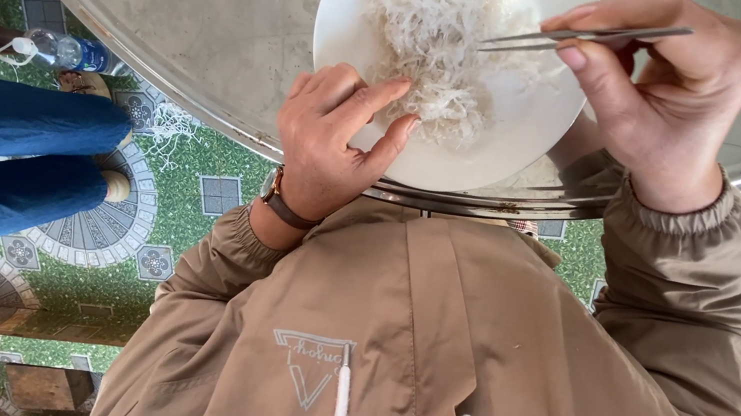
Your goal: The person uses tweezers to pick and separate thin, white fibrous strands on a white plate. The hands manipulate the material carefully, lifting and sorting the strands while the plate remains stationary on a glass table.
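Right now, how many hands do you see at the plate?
2: the left hand rests on the white plate's near rim, touching the white strands; the right hand holds metal tweezers above them.

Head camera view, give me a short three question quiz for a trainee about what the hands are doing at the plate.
1. True or false: the right hand holds metal tweezers.
2. What does the left hand rest on?
A. a plastic bottle
B. the white plate
C. a blue cloth
3. Fill in: the tweezer tips point into a pile of pale, stringy ____ on the plate.

Key:
1. True.
2. B; its fingers lie at the edge of the pile.
3. Fibres.
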